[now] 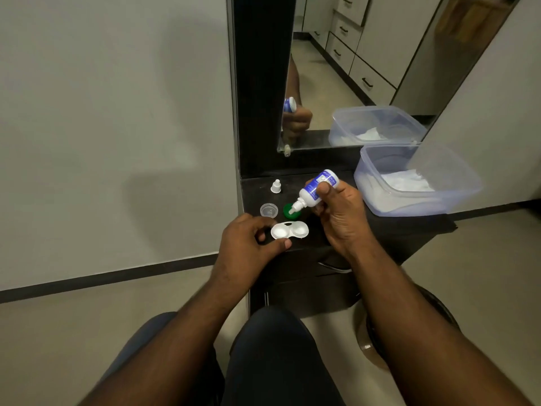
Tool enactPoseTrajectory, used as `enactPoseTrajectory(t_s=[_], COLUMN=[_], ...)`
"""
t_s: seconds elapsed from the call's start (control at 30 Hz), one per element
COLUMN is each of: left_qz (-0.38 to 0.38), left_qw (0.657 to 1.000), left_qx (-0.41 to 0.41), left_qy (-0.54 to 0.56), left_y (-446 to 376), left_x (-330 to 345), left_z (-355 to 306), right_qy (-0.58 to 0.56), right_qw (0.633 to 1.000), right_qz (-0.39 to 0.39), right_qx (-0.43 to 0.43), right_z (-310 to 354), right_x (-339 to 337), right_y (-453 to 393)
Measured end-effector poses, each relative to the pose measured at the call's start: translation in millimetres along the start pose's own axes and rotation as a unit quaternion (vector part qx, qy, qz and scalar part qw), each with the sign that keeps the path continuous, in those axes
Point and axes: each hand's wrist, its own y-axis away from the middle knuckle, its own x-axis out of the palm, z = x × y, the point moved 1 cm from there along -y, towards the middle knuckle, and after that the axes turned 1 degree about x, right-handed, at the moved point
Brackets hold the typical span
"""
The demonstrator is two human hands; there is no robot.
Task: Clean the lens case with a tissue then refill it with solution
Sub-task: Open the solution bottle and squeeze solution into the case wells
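- on the dark shelf (380,230), your left hand (248,244) pinches the white lens case (289,230) by its edge.
- your right hand (342,215) grips the solution bottle (316,189), its nozzle tilted down over the green cap (291,210).

lens case (289,230): white plastic, smooth, slightly glossy
solution bottle (314,189): white plastic, glossy blue label
green cap (288,210): plastic, smooth
clear cap (268,210): translucent plastic
table (380,227): dark, matt
container (439,197): translucent bluish plastic, holding white tissue (407,181)
mirror (351,68): glossy glass
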Motion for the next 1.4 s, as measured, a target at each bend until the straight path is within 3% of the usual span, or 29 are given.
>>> enactPoseTrajectory(t_s=[0.2,0.7,1.4], left_qz=[-0.014,-0.018,-0.018], left_qw=[1.000,0.993,0.993], left_qx=[-0.003,-0.071,-0.055], left_qy=[0.007,0.092,0.105], left_y=[3,7,6], left_x=[3,8,10], left_z=[1,12,19], right_qy=[0.070,0.096,0.160], right_qw=[0.997,0.995,0.987], right_qz=[0.008,0.023,0.032], right_qx=[-0.019,-0.013,-0.011], right_z=[4,1,3], right_x=[7,9,13], right_y=[5,1,8])
